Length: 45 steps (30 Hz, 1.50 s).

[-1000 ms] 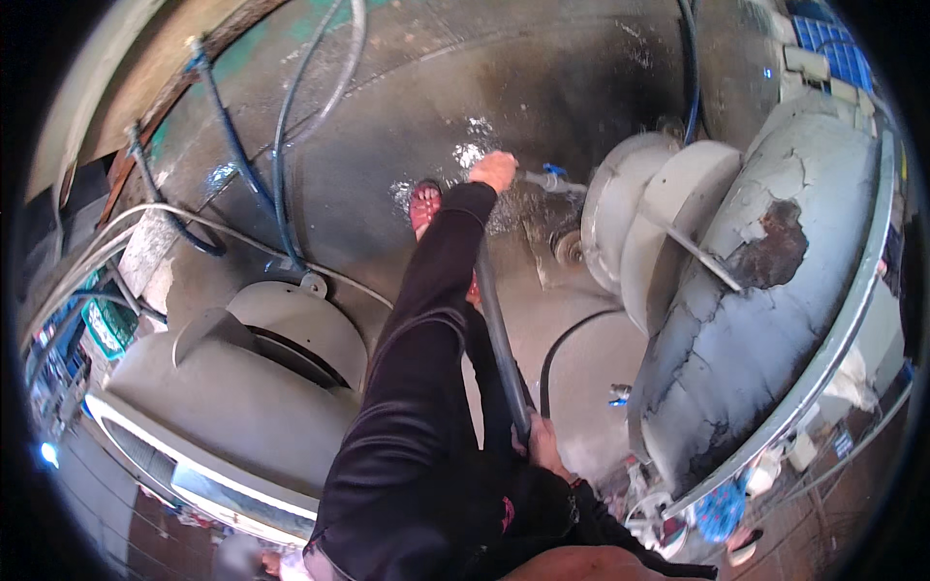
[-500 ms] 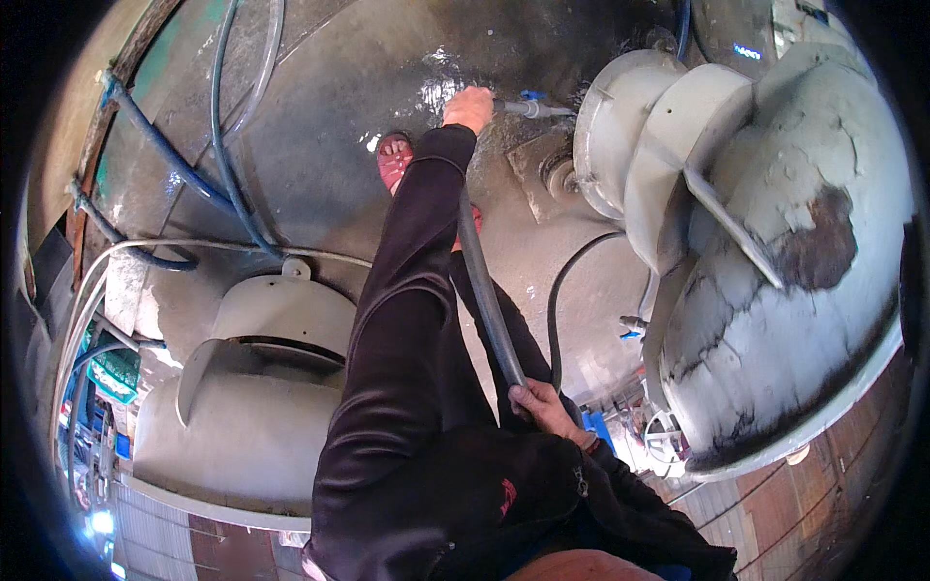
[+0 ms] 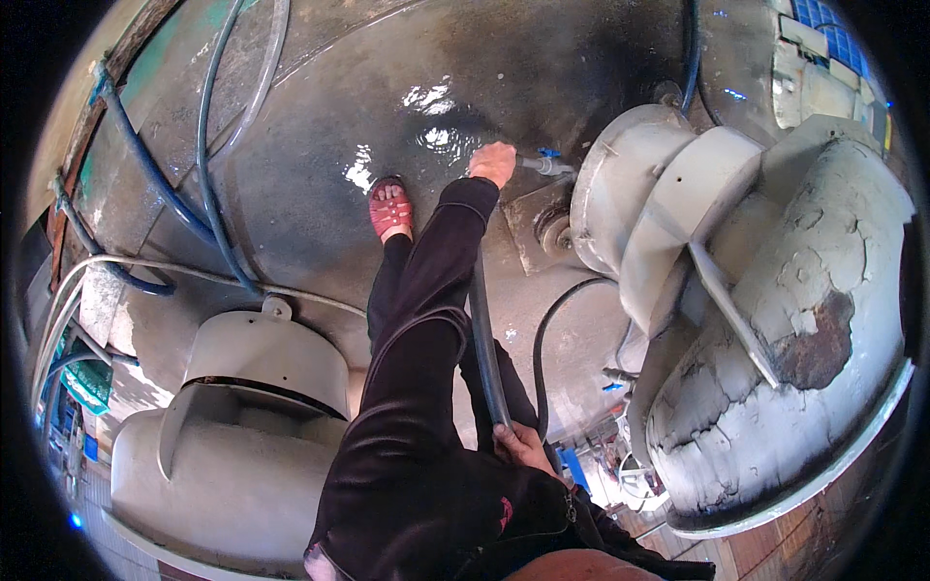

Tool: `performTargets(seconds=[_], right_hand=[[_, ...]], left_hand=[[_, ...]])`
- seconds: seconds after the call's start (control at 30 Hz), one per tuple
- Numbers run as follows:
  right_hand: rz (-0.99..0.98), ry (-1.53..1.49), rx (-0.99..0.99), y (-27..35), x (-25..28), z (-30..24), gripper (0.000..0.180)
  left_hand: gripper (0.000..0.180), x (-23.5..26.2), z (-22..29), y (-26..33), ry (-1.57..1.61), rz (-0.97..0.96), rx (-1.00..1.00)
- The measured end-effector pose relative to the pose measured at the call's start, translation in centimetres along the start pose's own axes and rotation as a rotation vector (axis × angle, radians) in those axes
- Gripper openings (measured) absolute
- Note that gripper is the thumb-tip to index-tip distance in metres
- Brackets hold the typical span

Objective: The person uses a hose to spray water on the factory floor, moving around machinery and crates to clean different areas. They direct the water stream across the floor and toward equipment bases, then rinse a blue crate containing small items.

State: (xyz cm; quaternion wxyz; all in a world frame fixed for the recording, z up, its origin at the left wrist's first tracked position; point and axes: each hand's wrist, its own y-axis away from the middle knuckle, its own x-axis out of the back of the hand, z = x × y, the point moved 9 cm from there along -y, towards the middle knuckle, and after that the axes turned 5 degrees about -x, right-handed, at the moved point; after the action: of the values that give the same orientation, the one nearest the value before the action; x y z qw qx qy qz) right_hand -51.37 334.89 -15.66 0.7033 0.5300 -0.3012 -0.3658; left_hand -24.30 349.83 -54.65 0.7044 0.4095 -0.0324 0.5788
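Head view: both hands clamped on grey hose (image 3: 481, 339) (nozzle end hidden by left hand (image 3: 493, 163)), right hand (image 3: 523, 447).

casing (image 3: 242, 426) left, pump housing (image 3: 756, 320) right, hose (image 3: 484, 349) between

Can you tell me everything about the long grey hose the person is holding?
The hose is a thick, dull grey tube, rubbery-looking and nearly straight. The right hand grips its near part; the left hand holds the far end by a small metal nozzle with a blue tap. It runs beside the black sleeve, above the wet floor.
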Motion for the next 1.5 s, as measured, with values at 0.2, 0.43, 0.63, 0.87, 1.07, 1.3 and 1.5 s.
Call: performTargets(seconds=[0.2, 0.43, 0.63, 0.87, 1.07, 1.3, 1.5], right_hand=[[-0.079, -0.037, 0.042, 1.1, -1.3, 0.0, 0.032], [-0.111, -0.051, 0.107, 3.9, -1.2, -0.5, 0.03], [-0.004, -0.029, 0.113, 2.8, -0.4, -0.8, 0.035], [-0.087, -0.01, 0.074, 4.1, -0.9, 2.2, 0.031], [-0.135, 0.295, 0.108, 6.1, -1.1, 5.8, 0.034], [-0.081, 0.868, 0.335, 8.8, 0.2, 8.3, 0.046], [-0.007, 0.988, 0.456, 8.1, 3.0, 7.0, 0.049]], left_hand=[[0.024, 2.2, -0.5, 1.7, 0.036, 0.005, -0.052], [0.025, 8.0, -0.1, 3.5, 0.089, 0.068, 0.009], [0.024, 8.6, 1.2, 1.7, 0.079, 0.164, 0.001], [0.026, 4.7, 2.4, 4.5, -0.002, -0.062, -0.004], [0.025, 4.7, -1.1, 12.0, -0.003, -0.095, 0.014], [0.04, 8.7, -10.1, 29.9, 0.025, -0.079, 0.405], [0.041, 11.2, -17.0, 45.4, 0.091, 0.073, 0.794]])
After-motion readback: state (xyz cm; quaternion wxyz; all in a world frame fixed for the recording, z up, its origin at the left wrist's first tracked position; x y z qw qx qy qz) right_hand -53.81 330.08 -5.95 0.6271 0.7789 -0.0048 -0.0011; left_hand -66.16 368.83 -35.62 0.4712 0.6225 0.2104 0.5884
